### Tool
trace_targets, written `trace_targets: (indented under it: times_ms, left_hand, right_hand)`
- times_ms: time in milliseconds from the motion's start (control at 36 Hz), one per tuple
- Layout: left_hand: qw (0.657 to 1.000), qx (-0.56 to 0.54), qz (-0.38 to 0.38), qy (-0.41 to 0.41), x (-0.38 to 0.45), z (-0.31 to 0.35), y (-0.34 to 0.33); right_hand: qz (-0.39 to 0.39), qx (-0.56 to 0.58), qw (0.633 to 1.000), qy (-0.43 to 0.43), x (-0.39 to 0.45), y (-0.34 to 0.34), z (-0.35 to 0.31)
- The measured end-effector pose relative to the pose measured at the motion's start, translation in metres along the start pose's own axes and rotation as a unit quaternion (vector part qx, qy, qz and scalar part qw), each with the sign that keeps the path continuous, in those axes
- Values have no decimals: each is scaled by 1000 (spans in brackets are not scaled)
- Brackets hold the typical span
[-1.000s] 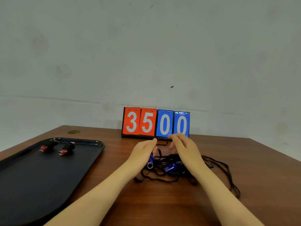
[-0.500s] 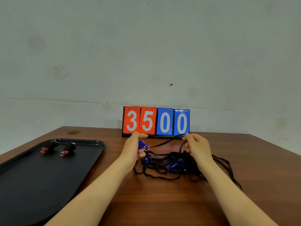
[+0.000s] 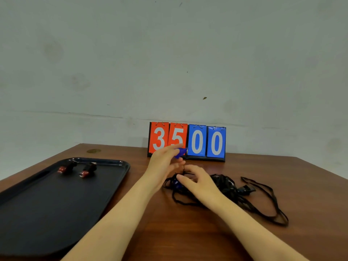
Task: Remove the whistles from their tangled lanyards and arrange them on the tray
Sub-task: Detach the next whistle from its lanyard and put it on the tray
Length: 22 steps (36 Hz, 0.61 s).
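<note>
My left hand [image 3: 163,162] pinches a blue whistle [image 3: 180,152] and holds it up above the table, its ring end pointing right. A thin black cord runs down from it into the tangled black lanyards [image 3: 224,187] on the table. My right hand [image 3: 197,180] rests on the left part of that tangle with fingers spread and relaxed. Another blue whistle [image 3: 176,184] peeks out of the cords just left of my right fingers. Two red-and-black whistles [image 3: 66,168] [image 3: 87,170] lie side by side at the far end of the black tray [image 3: 56,208].
A flip scoreboard [image 3: 187,141] reading 3500 stands at the back of the brown wooden table [image 3: 188,232], right behind the raised whistle. A black plastic clip [image 3: 246,191] lies in the right part of the cords. Lanyard loops trail toward the right edge.
My left hand has lifted the blue whistle higher, in front of the scoreboard. My right hand has let go of the cord it held up and come down onto the tangle.
</note>
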State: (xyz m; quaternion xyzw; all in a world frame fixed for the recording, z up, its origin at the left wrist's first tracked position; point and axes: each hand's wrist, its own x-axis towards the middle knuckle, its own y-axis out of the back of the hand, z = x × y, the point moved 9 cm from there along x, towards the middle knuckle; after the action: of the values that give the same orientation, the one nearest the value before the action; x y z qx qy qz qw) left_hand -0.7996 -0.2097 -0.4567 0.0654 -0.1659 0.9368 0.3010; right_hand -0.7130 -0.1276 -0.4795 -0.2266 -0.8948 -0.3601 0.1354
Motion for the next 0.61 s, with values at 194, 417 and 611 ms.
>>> trace_targets:
  times_ms: [194,417,611]
  left_hand:
    - [999,25,13,-15,7,-6,9]
    - [824,552,-19,-128,17,-19,13]
    - [771,623,-56,-115,16,-30,14]
  right_hand:
    - [56,229,969,-78,0,24,20]
    - [143,505,836,-164,3,49,50]
    - [178,618,753,-141,4,72,72]
